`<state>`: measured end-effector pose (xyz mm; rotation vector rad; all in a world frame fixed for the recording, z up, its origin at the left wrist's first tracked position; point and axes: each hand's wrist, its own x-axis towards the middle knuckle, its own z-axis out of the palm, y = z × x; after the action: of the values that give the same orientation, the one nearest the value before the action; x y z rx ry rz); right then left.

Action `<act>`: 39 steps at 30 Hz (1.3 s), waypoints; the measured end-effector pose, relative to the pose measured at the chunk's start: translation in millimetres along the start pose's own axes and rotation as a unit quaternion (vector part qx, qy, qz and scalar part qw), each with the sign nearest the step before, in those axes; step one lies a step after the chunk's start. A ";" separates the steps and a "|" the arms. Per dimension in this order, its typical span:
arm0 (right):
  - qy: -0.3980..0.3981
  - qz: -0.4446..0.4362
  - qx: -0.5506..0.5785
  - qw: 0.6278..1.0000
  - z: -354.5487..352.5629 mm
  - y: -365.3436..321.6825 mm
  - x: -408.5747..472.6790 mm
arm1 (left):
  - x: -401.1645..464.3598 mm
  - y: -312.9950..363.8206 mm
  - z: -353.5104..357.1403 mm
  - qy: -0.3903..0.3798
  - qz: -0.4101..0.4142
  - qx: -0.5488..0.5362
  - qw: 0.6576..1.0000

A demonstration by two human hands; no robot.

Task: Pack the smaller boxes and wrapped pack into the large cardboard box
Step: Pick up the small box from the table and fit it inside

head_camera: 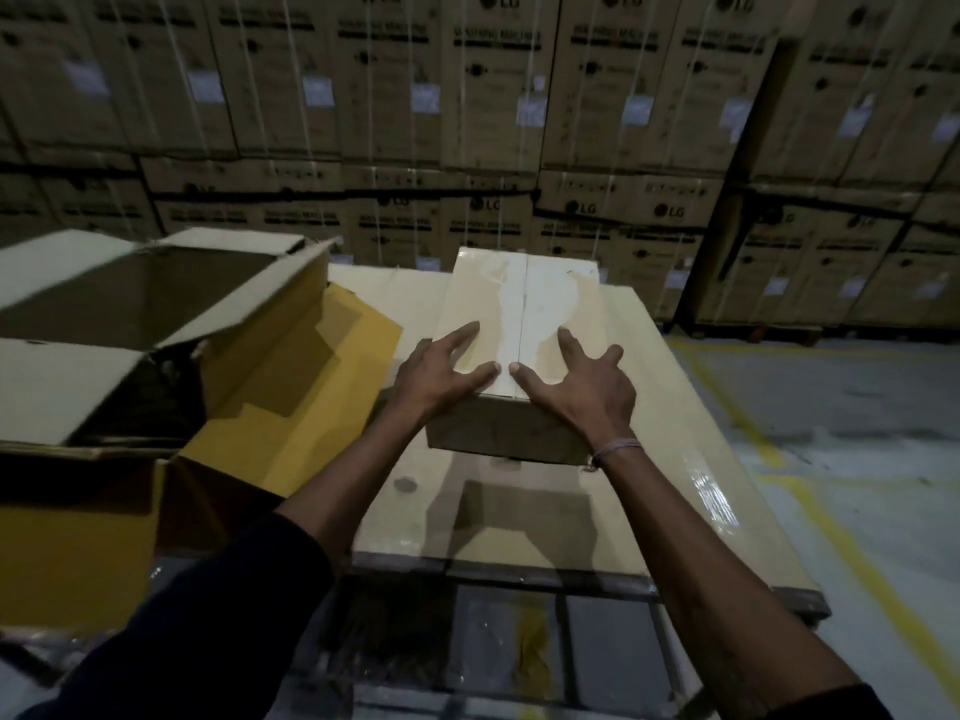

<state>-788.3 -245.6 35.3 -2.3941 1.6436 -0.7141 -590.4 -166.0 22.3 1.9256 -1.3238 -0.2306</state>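
Both hands flat on the small box [519,324], left hand [441,368] and right hand [582,387] side by side. Left of them the large cardboard box [130,314] is open on top, its raised flap [249,298] in between (main obstacle). Bare platform [649,407] right of and behind the hands

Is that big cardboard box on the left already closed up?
No, the large cardboard box stands with its flaps spread open, while both hands, left and right, rest on a smaller taped box beside it.
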 end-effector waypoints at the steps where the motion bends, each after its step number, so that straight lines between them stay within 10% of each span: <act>1: 0.015 0.000 0.001 1.000 -6.0 -16.0 2.6 | 6.2 0.3 -17.5 0.008 0.010 0.003 1.000; 20: 0.244 -0.051 0.050 0.967 -49.5 -310.1 15.5 | 74.0 -65.6 -311.4 0.155 0.180 0.068 0.969; 39: 0.117 -0.169 0.074 0.976 77.0 -528.5 109.6 | 152.2 -248.3 -456.0 0.198 0.051 0.131 0.970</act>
<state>-277.9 -151.2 202.1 -2.5877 1.2066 -1.1693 -99.3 -32.9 206.4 1.9785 -1.2183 0.3822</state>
